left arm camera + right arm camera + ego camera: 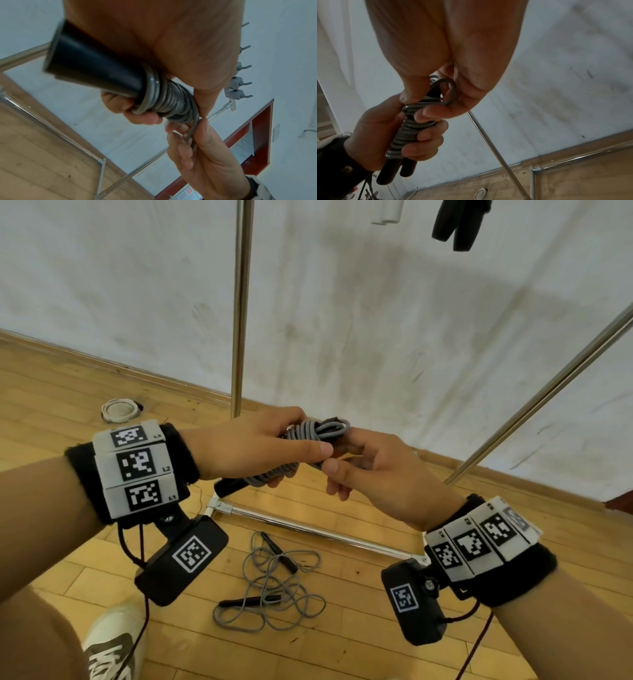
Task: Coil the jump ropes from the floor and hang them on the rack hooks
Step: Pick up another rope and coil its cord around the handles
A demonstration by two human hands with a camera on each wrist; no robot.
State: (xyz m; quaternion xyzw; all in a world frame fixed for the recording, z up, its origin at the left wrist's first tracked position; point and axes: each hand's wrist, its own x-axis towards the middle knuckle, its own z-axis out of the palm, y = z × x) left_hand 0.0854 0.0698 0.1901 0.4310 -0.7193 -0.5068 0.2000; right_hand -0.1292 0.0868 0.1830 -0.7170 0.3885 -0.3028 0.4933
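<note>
Above wood floor (342, 645), hands (260, 446) gripping rope (318, 430)

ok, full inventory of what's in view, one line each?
coiled jump rope: 1, grey cord wound round black handles, gripped in both hands
loose jump rope: 1, grey, black handles, tangled on the floor
hung handles: 1 pair, black, top right
rack: 1, chrome poles
hooks: a row, grey, on the rack
round fitting: 1, whitish, on the floor
shoe: 1, white and olive
left hand: grips the coil
right hand: pinches the end loop
</note>
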